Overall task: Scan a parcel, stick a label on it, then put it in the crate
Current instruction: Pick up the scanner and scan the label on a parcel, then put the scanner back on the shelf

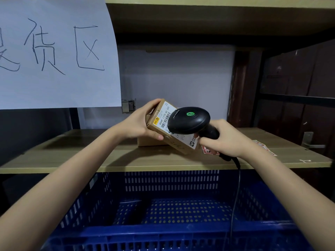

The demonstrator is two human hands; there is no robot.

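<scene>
- Left hand point(139, 124) grips the parcel point(163, 122) by its end, tilted above the shelf point(72, 153).
- Right hand point(224, 138) is wrapped around the scanner point(189, 120), whose head overlaps the parcel's label.
- Blue crate point(170, 182) sits below the parcel.

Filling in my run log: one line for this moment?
step: scanning | left hand: holds parcel | right hand: aims scanner | crate: no parcel

Matt cardboard parcel point(159, 113), glossy black plastic scanner point(188, 120), perforated plastic crate point(170, 180).
</scene>
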